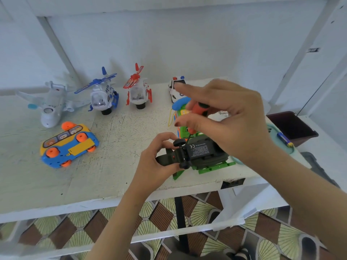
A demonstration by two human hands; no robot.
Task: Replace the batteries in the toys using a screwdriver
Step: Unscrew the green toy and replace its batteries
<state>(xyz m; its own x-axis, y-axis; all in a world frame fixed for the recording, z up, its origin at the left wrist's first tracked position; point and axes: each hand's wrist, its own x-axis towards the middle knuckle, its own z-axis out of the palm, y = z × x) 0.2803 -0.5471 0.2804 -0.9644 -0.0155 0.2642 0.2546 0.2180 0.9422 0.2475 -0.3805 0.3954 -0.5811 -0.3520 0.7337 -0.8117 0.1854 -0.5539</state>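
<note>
Counter (112, 175), white and scuffed, both hands at its near right edge; left hand (155, 156) curled round the tail end of a dark green helicopter (204, 153), thumb on top, fingers underneath; the helicopter lies belly up, printed label facing the camera, black wheels sticking up, its bright green rotor blades flat on the counter under it; right hand (231, 119) just above it, thumb and fingers pinching the orange handle of a screwdriver (200, 109), index finger stretched out straight and off the handle; the dark shaft slants down from the handle to the belly, close to the wheel next the left hand; exact seat of the tip too small to tell; a green and blue toy phone (180, 106) stands directly behind the right hand, mostly hidden by it; a police car (175, 91) beyond that, at the back; right of the right hand a blue and yellow battery (284, 140) lies loose, and past it a dark brown box (293, 126); well left of the left hand a yellow and blue bus (69, 145) rests tipped over, orange wheels showing; farther back on that side, in a row: a white plane (51, 104), a blue and white helicopter (103, 95), a red and white helicopter (138, 93), all upright.
</note>
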